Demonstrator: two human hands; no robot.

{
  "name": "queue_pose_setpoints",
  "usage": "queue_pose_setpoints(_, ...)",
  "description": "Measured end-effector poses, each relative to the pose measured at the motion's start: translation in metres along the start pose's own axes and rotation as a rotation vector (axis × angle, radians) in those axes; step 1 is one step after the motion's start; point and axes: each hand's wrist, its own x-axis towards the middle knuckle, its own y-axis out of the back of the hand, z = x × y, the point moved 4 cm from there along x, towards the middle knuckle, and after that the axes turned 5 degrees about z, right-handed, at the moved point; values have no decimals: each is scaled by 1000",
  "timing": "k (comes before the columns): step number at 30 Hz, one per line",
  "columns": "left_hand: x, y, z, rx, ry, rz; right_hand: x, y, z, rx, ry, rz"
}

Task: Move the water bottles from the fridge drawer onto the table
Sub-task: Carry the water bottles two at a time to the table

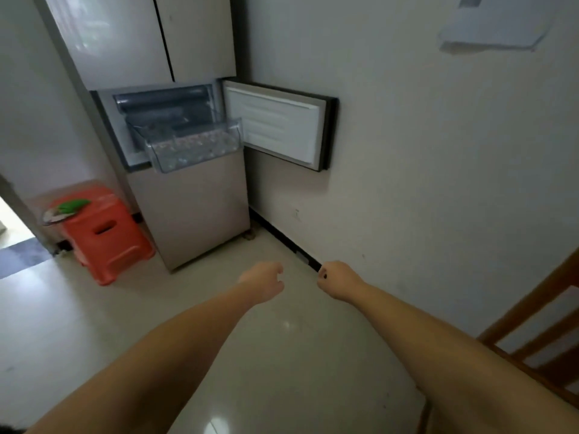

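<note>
Bottles [194, 145] fill clear plastic drawer [163, 159]; left hand [264, 281], right hand [338, 278] clenched, empty.

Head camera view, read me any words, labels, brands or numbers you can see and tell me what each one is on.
No text can be read.
Paper sheet on the wall: nothing legible shows; blurred.
Fridge doors: no brand or label visible.
Pulled-out fridge drawer: contents too blurred for any labels.
Orange stool: no lettering visible.
</note>
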Motion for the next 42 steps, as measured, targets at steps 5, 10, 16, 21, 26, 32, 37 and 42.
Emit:
queue_pose_setpoints(5,66,35,-39,-8,97,45,103,10,-23,-55,81,-52)
queue_pose_setpoints(10,118,67,-106,-29,198,74,191,-1,-85,-46,179,-88)
queue_pose_setpoints(16,201,117,-187,-26,220,94,294,-4,-163,-4,223,-81)
queue_pose_setpoints(21,271,188,-241,-26,198,137,380,16,-225,81,206,-45)
queue_pose_setpoints(26,331,234,-280,-58,204,158,445,26,-270,107,225,-26)
queue_pose_setpoints(32,408,270,-306,-96,183,204,536,42,-304,134,255,-24)
queue_pose_setpoints(37,486,316,-335,-139,238,296,623,58,-340,187,311,-34)
queue_pose_setpoints(42,561,363,-367,-163,352,374,719,80,-381,171,404,-7)
